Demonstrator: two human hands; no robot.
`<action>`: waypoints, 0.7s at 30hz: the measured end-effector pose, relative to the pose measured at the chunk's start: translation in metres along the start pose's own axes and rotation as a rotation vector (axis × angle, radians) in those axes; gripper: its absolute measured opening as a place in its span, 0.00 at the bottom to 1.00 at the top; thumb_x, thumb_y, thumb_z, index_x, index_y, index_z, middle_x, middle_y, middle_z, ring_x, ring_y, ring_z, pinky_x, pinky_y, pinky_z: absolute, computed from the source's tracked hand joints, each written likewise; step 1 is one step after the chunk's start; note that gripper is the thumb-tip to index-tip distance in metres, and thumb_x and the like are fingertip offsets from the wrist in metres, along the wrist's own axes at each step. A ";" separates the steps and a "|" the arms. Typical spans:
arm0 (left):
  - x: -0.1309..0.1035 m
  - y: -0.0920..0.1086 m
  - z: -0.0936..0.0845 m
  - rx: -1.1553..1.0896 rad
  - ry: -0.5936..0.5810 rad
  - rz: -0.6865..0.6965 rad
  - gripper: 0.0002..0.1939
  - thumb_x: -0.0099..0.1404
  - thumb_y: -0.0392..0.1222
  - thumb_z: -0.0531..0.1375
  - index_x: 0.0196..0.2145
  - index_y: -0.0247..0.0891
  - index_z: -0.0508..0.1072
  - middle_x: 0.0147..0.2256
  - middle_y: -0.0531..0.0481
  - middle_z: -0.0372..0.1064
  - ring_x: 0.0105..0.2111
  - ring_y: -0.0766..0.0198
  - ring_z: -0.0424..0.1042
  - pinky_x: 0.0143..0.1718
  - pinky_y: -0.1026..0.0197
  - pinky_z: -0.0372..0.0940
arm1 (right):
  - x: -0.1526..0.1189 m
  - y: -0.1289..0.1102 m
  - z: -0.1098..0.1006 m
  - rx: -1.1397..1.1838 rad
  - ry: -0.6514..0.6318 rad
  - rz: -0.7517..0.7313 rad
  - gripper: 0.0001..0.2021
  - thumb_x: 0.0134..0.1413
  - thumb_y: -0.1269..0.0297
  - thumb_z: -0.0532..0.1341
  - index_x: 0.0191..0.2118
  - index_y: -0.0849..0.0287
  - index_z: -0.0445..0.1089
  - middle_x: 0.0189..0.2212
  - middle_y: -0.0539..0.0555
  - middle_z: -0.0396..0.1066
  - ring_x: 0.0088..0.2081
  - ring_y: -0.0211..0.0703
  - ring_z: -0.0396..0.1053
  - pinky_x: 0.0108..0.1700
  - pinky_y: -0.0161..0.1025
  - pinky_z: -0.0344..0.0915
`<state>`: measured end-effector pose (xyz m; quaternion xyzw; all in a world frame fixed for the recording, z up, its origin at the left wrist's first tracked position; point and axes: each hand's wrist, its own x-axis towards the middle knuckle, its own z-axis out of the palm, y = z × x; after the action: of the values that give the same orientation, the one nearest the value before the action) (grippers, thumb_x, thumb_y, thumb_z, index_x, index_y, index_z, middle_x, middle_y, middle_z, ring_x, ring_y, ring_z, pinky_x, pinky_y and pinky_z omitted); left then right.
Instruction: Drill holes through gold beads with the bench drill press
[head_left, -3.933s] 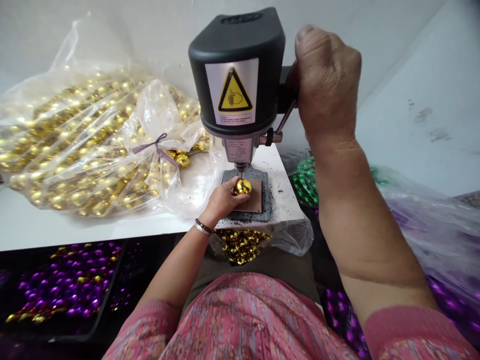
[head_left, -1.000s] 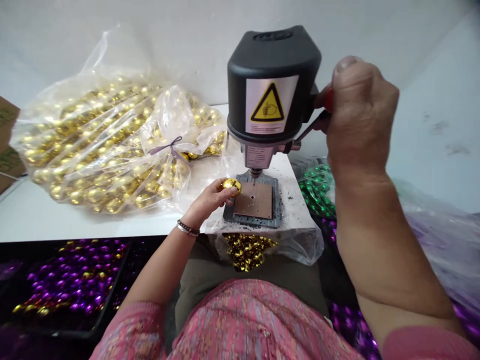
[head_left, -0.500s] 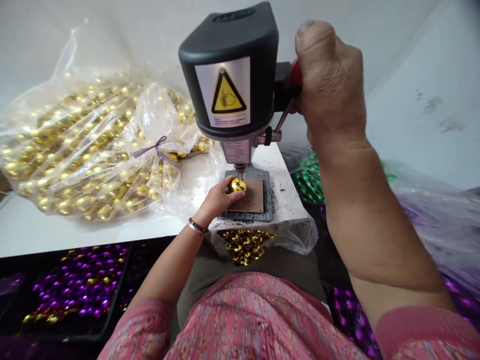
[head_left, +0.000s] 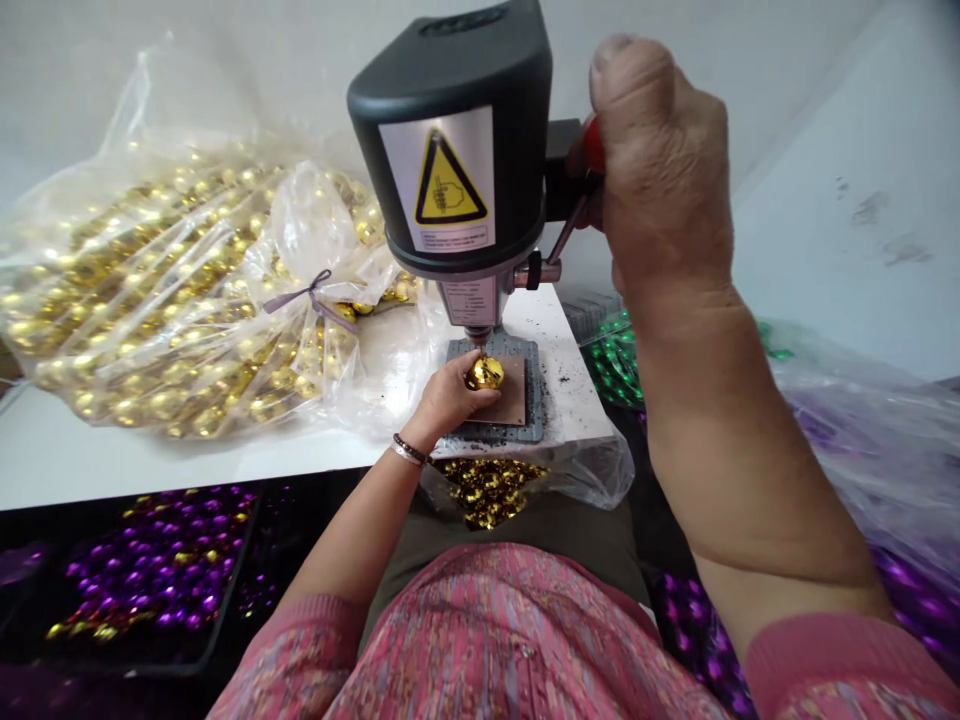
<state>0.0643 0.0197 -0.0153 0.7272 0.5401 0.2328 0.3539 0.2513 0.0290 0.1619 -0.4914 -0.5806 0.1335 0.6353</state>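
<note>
A shiny gold ball [head_left: 488, 373] sits in the grip of my left hand [head_left: 448, 396], thumb and fingers pressed round its left side. It is just below the chuck [head_left: 478, 333] of a dark bench drill press [head_left: 450, 140]. Under the ball lies a brown board [head_left: 511, 396] on the grey drill base [head_left: 534, 410]. My right hand [head_left: 660, 150] is closed on the red-knobbed feed lever [head_left: 595, 145] at the drill's right side; its fingers are mostly hidden behind the hand. The drill bit's tip is too small to make out against the ball.
A tied clear bag of gold balls [head_left: 172, 320] fills the table's left. Gold balls lie in a plastic bag [head_left: 491, 490] at the front edge. A black tray [head_left: 217, 650] of purple balls stands lower left. Green balls [head_left: 616, 355] and purple balls [head_left: 701, 630] are at right.
My left hand has shifted slightly right with the gold ball, which now sits a little further right below the drill. My right hand stays on the lever, almost unmoved.
</note>
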 end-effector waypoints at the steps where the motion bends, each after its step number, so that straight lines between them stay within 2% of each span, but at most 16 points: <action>1: 0.000 -0.001 0.000 -0.007 0.000 -0.003 0.35 0.53 0.38 0.69 0.59 0.33 0.71 0.48 0.42 0.77 0.47 0.52 0.76 0.53 0.53 0.68 | -0.006 -0.002 -0.002 0.013 0.018 -0.028 0.18 0.64 0.50 0.48 0.30 0.59 0.56 0.27 0.48 0.61 0.34 0.30 0.60 0.40 0.33 0.64; 4: -0.001 -0.003 0.001 -0.013 0.009 -0.003 0.35 0.52 0.39 0.70 0.59 0.35 0.71 0.48 0.44 0.78 0.47 0.52 0.76 0.52 0.53 0.69 | -0.034 -0.009 -0.009 -0.038 0.038 -0.129 0.16 0.63 0.54 0.50 0.28 0.58 0.55 0.24 0.47 0.59 0.27 0.30 0.58 0.33 0.34 0.58; 7: -0.001 -0.003 0.002 -0.010 0.011 0.010 0.35 0.53 0.39 0.69 0.59 0.37 0.71 0.48 0.45 0.78 0.47 0.53 0.76 0.50 0.54 0.69 | -0.071 -0.006 -0.015 -0.205 0.063 -0.251 0.13 0.63 0.61 0.51 0.27 0.57 0.58 0.22 0.46 0.60 0.25 0.30 0.57 0.31 0.35 0.55; 9: -0.001 -0.004 0.003 -0.004 0.008 0.014 0.35 0.53 0.40 0.69 0.59 0.37 0.71 0.48 0.44 0.78 0.46 0.53 0.76 0.49 0.54 0.69 | -0.093 0.005 -0.016 -0.356 0.088 -0.368 0.11 0.62 0.63 0.50 0.29 0.56 0.62 0.23 0.46 0.63 0.25 0.32 0.59 0.30 0.36 0.57; 12: -0.001 -0.004 0.003 0.000 0.006 0.019 0.35 0.54 0.41 0.69 0.60 0.36 0.71 0.50 0.43 0.77 0.47 0.53 0.76 0.51 0.54 0.69 | -0.119 0.029 -0.012 -0.436 0.125 -0.481 0.07 0.59 0.65 0.52 0.31 0.54 0.64 0.25 0.48 0.66 0.29 0.36 0.63 0.33 0.39 0.61; 16: -0.004 -0.001 0.002 0.014 0.017 0.009 0.34 0.54 0.40 0.69 0.59 0.38 0.71 0.52 0.44 0.76 0.48 0.53 0.75 0.52 0.53 0.67 | -0.134 0.056 -0.001 -0.415 0.199 -0.519 0.09 0.58 0.69 0.51 0.41 0.52 0.65 0.31 0.50 0.68 0.34 0.40 0.68 0.39 0.41 0.68; 21: -0.007 0.004 0.000 0.000 -0.002 -0.008 0.32 0.54 0.39 0.68 0.57 0.38 0.72 0.49 0.45 0.77 0.46 0.53 0.76 0.49 0.55 0.68 | -0.138 0.083 0.006 -0.366 0.222 -0.620 0.13 0.57 0.69 0.51 0.47 0.51 0.63 0.33 0.52 0.70 0.36 0.42 0.70 0.41 0.45 0.70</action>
<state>0.0650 0.0121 -0.0117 0.7253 0.5428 0.2306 0.3552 0.2389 -0.0304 0.0122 -0.4093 -0.6435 -0.2251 0.6065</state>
